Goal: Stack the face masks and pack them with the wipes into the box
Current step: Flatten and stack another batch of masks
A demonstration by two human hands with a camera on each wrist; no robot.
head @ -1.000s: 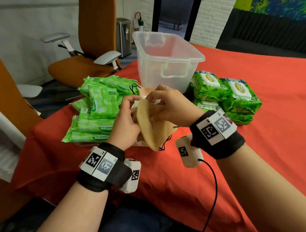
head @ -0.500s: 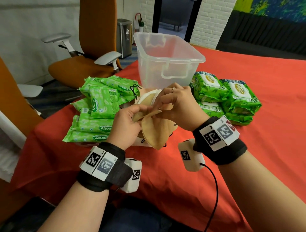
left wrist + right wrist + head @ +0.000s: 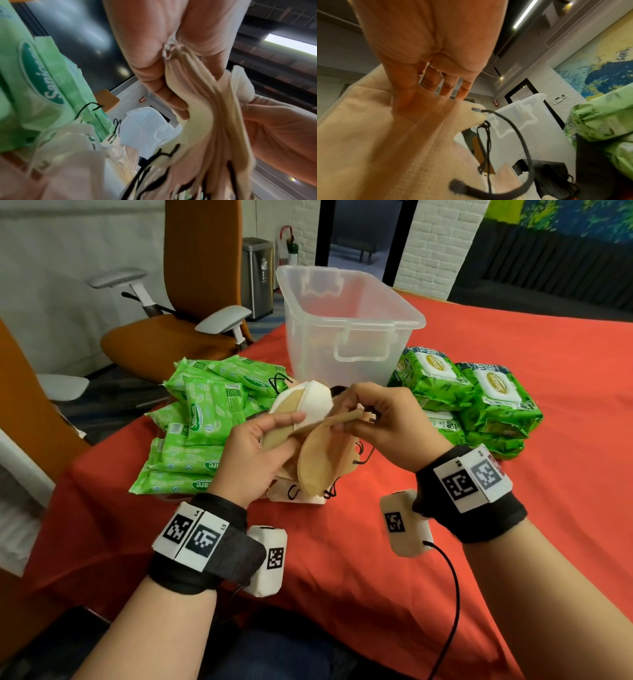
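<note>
Face masks, gathered bunch (image 3: 294, 419): being held edge-on above the bench (image 3: 513, 542) in the left hand (image 3: 253, 453), thumb on top, fingers (image 3: 163, 86) curled beneath, clamping the folded edges together, presumably keeping the stack aligned.
Face mask, tan, single (image 3: 325, 453): hanging just right of the bunch, overlapping it; being pinched at its upper corner by the right hand (image 3: 387, 422), thumb (image 3: 406, 97) pressing the fabric, other fingers lightly curled behind; apparently being brought alongside for adding to the stack. Black ear loops (image 3: 510, 132) dangling free, likely snagging if rushed.
Loose masks (image 3: 298, 494): lying on the bench directly beneath both hands, not yet collected.
Small wipes packs, light green (image 3: 205, 426): heaped left of the hands, close by.
Large wipes packs, dark green (image 3: 479, 398): stacked to the right, near the box.
Box, clear plastic (image 3: 346, 326): standing open behind the hands; contents hard telling through the wall.
</note>
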